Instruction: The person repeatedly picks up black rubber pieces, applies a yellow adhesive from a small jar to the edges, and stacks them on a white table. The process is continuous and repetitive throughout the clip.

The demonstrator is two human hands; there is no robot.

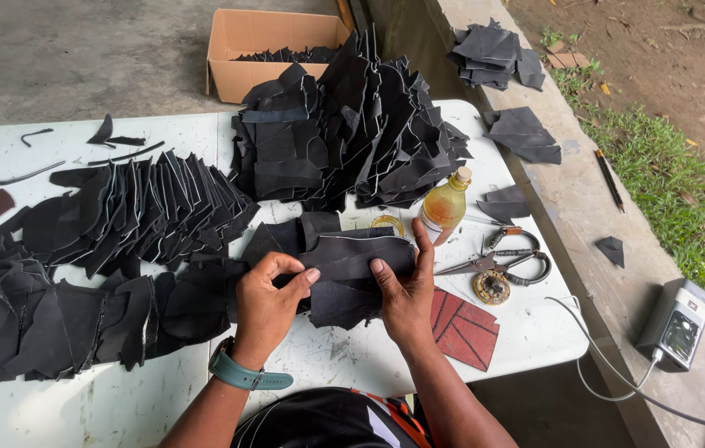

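A white bench [120, 398] is carrying fanned stacks of black cut pieces [145, 207], with a taller heap [352, 124] sitting behind them. A small bottle of amber liquid [445, 203], scissors [497, 261] and a dark red patch [464, 328] are lying near the right edge. A cardboard box [244, 50] is standing on the floor beyond, and a grey device [678, 323] is resting on the concrete ledge.

On the white plastic table [120, 398], both hands hold a curved black leather piece [352, 257] at the near middle, the left hand [268, 303] on its left end and the right hand [406, 294] on its right. A fanned row of black leather cut pieces [136, 211] lies to the left, and a tall heap of black leather pieces [352, 124] stands behind, with an open brown cardboard box [273, 50] on the floor beyond it. To the right lie a small glass bottle of amber liquid [445, 203], large metal scissors [502, 259] and a dark red ribbed rubber sheet [462, 328].
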